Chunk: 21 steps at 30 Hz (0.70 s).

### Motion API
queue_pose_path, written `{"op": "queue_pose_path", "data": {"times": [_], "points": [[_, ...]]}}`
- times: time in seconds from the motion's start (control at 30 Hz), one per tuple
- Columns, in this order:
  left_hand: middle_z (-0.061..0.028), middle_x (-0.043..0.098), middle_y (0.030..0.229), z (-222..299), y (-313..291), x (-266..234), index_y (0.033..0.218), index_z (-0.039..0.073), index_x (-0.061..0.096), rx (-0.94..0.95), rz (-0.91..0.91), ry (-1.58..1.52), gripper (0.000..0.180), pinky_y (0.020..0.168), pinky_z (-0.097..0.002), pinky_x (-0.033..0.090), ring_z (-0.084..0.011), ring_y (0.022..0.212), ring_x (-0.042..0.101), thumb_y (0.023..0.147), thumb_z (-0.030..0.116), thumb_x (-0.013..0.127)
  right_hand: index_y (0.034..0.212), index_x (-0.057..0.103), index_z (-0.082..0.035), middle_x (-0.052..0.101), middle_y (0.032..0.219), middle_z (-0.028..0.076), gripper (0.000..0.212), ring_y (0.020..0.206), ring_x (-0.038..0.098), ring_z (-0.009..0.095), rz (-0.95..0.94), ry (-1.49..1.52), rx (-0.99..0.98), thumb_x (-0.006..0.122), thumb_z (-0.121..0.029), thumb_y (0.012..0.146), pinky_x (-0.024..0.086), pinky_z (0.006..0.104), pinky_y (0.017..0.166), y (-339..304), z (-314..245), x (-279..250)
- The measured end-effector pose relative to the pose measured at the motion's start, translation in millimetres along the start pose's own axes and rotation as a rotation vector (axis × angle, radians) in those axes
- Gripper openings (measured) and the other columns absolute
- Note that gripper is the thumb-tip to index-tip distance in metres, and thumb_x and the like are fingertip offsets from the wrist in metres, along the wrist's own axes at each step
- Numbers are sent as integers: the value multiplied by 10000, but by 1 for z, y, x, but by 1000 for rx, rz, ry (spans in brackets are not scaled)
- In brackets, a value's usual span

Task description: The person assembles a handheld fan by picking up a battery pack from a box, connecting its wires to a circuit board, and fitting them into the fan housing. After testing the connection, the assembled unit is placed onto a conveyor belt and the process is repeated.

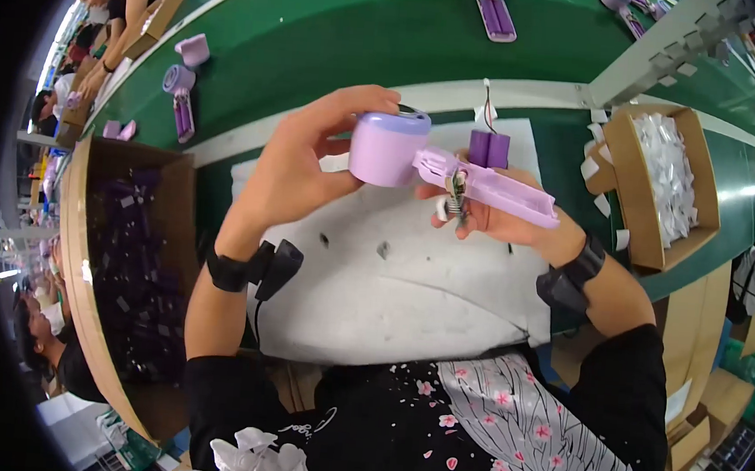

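Note:
Between my hands is a lilac handheld fan (390,149), its round head to the left and its opened handle (512,195) slanting down to the right. My left hand (300,156) grips the round head, thumb below and fingers over the far side. My right hand (501,222) supports the handle from underneath, its fingers partly hidden. A small circuit board (459,187) with a coiled wire or spring hangs out where handle and head join. Just beyond the handle is a purple two-cell battery pack (490,147) with thin wires; its lower end is hidden.
A white mat (373,296) covers the bench before me. At left is a large carton (142,153) of purple parts, at right a carton (703,184) of clear-white pieces. Beyond runs a green conveyor (339,36) carrying opened fans (495,16). Other people work along the line.

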State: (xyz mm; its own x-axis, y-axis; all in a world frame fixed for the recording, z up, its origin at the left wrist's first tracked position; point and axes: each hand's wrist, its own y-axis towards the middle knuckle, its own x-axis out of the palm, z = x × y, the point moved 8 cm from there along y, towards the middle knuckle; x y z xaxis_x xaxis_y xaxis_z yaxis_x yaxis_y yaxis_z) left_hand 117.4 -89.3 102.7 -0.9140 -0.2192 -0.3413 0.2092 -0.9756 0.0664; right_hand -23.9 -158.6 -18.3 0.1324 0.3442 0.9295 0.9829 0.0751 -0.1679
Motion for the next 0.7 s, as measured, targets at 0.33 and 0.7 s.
{"op": "queue_pose_path", "data": {"times": [0.33, 0.7], "points": [[-113, 563, 1279, -6, -25, 34, 1204, 55, 582, -30, 190, 310, 546, 867, -291, 531, -220, 1083, 599, 686, -99, 667, 944, 549, -44, 638, 883, 101, 137, 899, 648, 169, 257, -900, -344, 633, -134, 882, 506, 299, 750, -18, -39, 7], [-60, 624, 955, -60, -28, 67, 1121, 35, 607, -159, 111, -57, 405, 691, -253, 508, -154, 801, 611, 743, 9, 748, 974, 574, 23, 588, 812, 67, 279, 728, 534, 137, 632, -1538, -366, 728, -130, 799, 450, 270, 668, -30, -40, 24]]}}
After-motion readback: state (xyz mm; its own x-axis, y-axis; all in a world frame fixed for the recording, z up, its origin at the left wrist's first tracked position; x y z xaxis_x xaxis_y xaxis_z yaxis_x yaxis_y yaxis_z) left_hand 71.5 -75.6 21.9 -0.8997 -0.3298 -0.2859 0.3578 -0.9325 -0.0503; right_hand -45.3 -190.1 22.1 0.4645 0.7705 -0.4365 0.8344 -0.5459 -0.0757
